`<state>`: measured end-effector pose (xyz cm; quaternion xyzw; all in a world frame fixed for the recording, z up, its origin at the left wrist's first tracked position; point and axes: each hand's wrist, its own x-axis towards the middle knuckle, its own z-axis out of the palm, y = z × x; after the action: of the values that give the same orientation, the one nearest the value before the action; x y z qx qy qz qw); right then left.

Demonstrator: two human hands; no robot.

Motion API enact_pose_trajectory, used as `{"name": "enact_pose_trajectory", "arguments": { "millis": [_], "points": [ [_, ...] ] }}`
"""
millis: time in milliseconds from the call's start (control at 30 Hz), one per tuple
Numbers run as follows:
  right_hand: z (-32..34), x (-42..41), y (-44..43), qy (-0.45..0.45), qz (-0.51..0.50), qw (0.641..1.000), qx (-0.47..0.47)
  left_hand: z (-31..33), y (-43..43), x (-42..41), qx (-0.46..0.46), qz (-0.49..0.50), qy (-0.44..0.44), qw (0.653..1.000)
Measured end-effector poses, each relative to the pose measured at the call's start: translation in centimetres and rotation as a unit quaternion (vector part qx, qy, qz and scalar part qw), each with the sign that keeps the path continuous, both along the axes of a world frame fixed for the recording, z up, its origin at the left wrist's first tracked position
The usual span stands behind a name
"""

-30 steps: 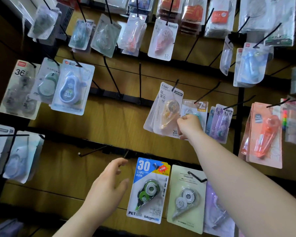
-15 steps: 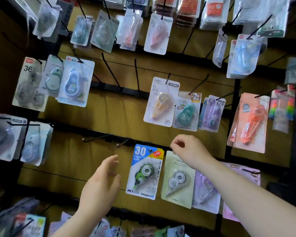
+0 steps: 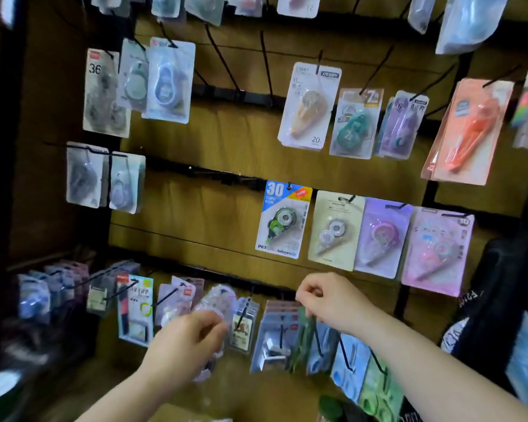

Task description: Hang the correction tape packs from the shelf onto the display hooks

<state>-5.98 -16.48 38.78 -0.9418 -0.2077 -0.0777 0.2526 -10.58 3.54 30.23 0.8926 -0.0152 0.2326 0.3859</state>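
Note:
Correction tape packs hang on black hooks across the wooden display wall, among them a blue "30" pack (image 3: 282, 220) and a cream pack (image 3: 334, 229) in the middle row. My left hand (image 3: 186, 342) is low at the bottom row, blurred, its fingers curled in front of a pale pink pack (image 3: 218, 300). Whether it grips that pack is unclear. My right hand (image 3: 329, 301) hovers by the bottom rail (image 3: 256, 286), fingers loosely curled and nothing visible in them, just above a green pack (image 3: 302, 339).
Bare hooks (image 3: 223, 65) stick out in the upper middle, and another bare hook (image 3: 214, 175) is left of the blue pack. Crowded packs (image 3: 134, 309) fill the bottom row. A dark bag (image 3: 482, 300) hangs at the right edge.
Both hands dropped from the middle rows to the bottom row. The right hand let go of the teal pack, which now hangs on its hook. The view tilted downward.

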Motion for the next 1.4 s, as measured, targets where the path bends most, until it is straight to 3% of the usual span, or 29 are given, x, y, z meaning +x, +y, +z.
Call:
{"name": "enact_pose_trajectory", "arguments": {
  "millis": [267,433,700,967,1100,1267,1333,1400],
  "points": [
    [-15.7,-0.7,-2.4,0.126,-0.058,0.99,0.036,-11.8,0.7,-1.6,0.085,-0.033,0.193,0.977],
    [-21.4,2.2,-3.5,0.201,-0.096,0.975,0.023,-17.8,1.2,1.6,0.07,-0.026,0.274,0.959],
    [-31.6,9.4,-0.2,0.307,-0.109,0.945,-0.037,-27.2,1.9,8.2,0.035,-0.025,0.355,0.934],
    [-44.1,15.2,3.6,0.423,-0.15,0.891,-0.068,-36.7,1.9,13.0,0.084,0.026,0.401,0.912],
    [-48.3,16.9,3.8,0.424,-0.234,0.875,0.017,-40.0,1.7,14.3,0.071,0.024,0.42,0.905],
    [-51.6,16.8,3.0,0.466,-0.36,0.783,0.202,-42.5,0.7,15.7,0.067,-0.021,0.427,0.902],
    [-52.3,17.0,3.1,0.482,-0.384,0.754,0.228,-42.9,0.2,16.3,0.077,-0.03,0.441,0.894],
    [-53.0,17.0,3.4,0.488,-0.378,0.754,0.224,-43.1,-0.4,16.8,0.079,-0.026,0.466,0.881]
  ]
}}
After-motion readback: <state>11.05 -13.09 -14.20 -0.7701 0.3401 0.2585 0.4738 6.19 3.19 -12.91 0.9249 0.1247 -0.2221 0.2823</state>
